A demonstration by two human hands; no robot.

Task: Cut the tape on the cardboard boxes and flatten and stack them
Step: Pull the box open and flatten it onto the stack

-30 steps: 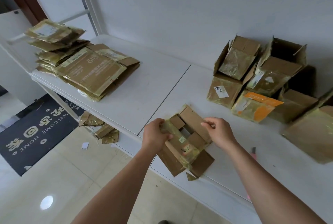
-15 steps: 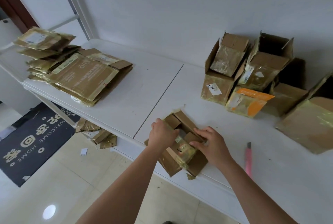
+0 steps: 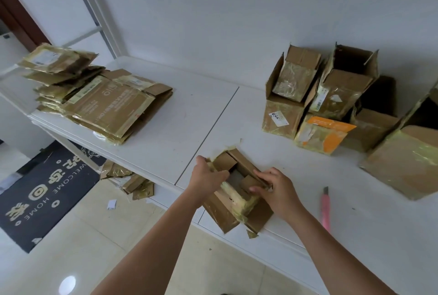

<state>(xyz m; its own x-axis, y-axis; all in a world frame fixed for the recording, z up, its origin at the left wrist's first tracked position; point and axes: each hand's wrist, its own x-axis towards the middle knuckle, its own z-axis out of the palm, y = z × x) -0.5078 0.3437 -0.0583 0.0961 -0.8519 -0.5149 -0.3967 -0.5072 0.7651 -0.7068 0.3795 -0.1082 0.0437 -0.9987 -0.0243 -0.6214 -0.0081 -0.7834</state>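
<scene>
Hands both yours, left hand (image 3: 208,176) and right hand (image 3: 276,190) gripping the opened box (image 3: 233,196) at the surface (image 3: 296,166) near edge, pink cutter (image 3: 325,207) just right.

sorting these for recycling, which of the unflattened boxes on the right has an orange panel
The small orange-topped box at the front of the cluster; the boxes around it are plain brown with yellowish tape.
</scene>
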